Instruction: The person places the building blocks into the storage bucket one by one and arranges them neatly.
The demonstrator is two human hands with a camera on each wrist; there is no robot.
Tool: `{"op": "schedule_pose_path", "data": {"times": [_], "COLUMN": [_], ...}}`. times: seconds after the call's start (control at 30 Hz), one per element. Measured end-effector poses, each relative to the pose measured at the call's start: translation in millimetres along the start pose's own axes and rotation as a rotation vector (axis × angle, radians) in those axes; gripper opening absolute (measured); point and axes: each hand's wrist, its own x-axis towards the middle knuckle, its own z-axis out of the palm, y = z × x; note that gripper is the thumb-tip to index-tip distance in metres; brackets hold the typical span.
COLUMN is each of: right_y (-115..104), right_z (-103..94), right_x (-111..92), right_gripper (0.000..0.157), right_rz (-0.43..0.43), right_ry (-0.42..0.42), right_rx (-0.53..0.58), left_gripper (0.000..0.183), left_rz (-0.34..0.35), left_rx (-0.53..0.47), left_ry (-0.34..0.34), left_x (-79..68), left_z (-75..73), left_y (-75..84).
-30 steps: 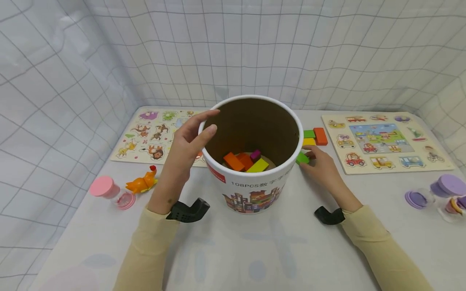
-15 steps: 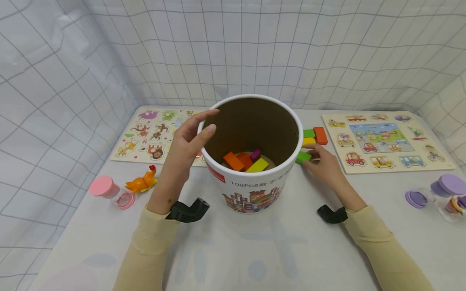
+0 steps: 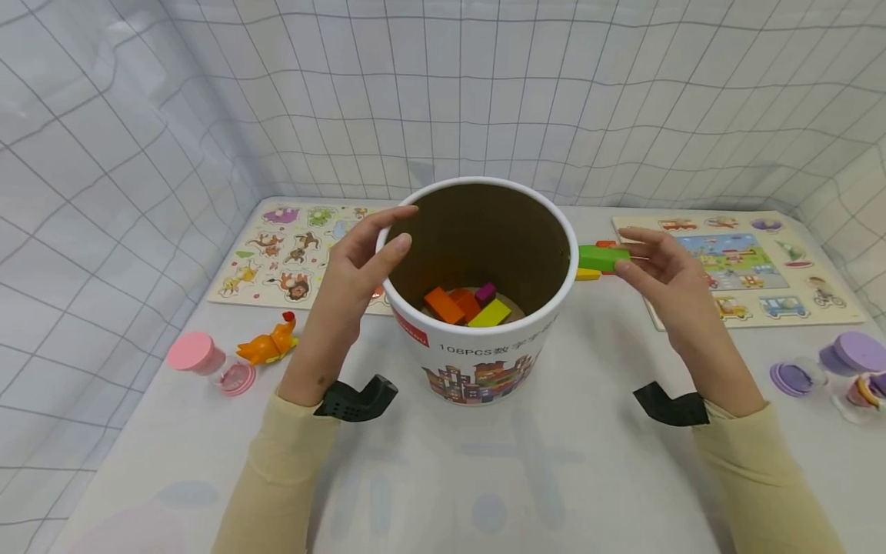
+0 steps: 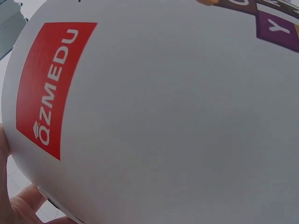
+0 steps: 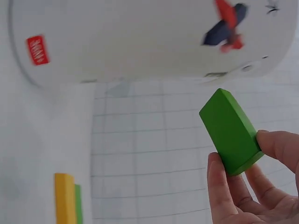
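- Bucket (image 3: 432,352): stands upright on the desk (image 3: 574,492); coloured blocks (image 3: 490,314) lie inside.
- Left hand (image 3: 348,281): holds the rim at its left side; thumb and index finger are apart, tips over the edge.
- Right hand (image 3: 674,281): right of the container, fingers pinching a green block (image 5: 229,133) above the work surface, near the outer wall.
- Yellow block (image 5: 64,198) and red block (image 3: 606,244): beyond the held piece, partly hidden.
- Animal board (image 3: 261,269) and vehicle board (image 3: 751,309): flat at far left and far right.

Green rectangular block (image 3: 601,258), smooth-faced, pinched in right hand (image 3: 671,285), raised, one end toward white round bucket (image 3: 477,358), apart from its wall, bucket upright, open-topped, red label, left hand (image 3: 360,265) holding rim, coloured blocks (image 3: 491,314) at bottom.
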Motion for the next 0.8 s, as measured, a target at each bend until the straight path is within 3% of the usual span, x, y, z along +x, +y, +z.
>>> {"op": "schedule_pose_path", "data": {"times": [0.17, 0.33, 0.47, 0.6, 0.8], "right_y": [-39.3, -63.6, -73.0, -74.4, -74.5], "right_z": [-0.9, 7.2, 21.6, 38.2, 49.2], "right_x": [-23.0, -45.7, -57.2, -62.6, -63.3], "right_gripper": [0.041, 0.043, 0.045, 0.046, 0.049], "right_rz": [-0.099, -0.218, -0.308, -0.369, -0.442], "right_ry": [-0.016, -0.084, -0.168, -0.24, -0.259], "right_rx": [0.269, 0.345, 0.299, 0.17, 0.075], "left_gripper": [0.037, 0.037, 0.038, 0.037, 0.038], "left_rz": [0.004, -0.002, -0.004, -0.001, -0.001], "left_rx": [0.006, 0.011, 0.01, 0.011, 0.031], "left_ry": [0.003, 0.009, 0.004, 0.003, 0.009], "left_x": [-0.3, -0.8, -1.3, -1.3, -1.3], "left_z": [0.1, 0.0, 0.0, 0.1, 0.2], "left_y": [-0.7, -0.9, -0.3, 0.2, 0.6]}}
